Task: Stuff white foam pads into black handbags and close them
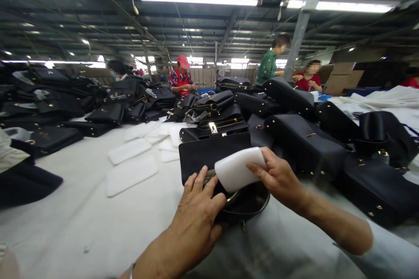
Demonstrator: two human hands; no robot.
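A black handbag (pixel 212 150) lies on the white-covered table in front of me, its flap folded back and its mouth open toward me. My left hand (pixel 198 211) rests on the bag at the opening, fingers stretched out and apart, with the fingertips near the inner zipper. In my right hand (pixel 278 178) is a white foam sheet (pixel 240 168), bent and pinched at its right end between thumb and fingers. The sheet hangs just over the bag's mouth. Part of the bag's body is hidden under my left hand.
Several white foam sheets (pixel 131 176) lie on the table (pixel 81 218) to the left. Black handbags (pixel 304 144) are heaped at the right and behind, with another pile (pixel 49 96) at far left. Co-workers, one in a red cap (pixel 183 62), are beyond the piles.
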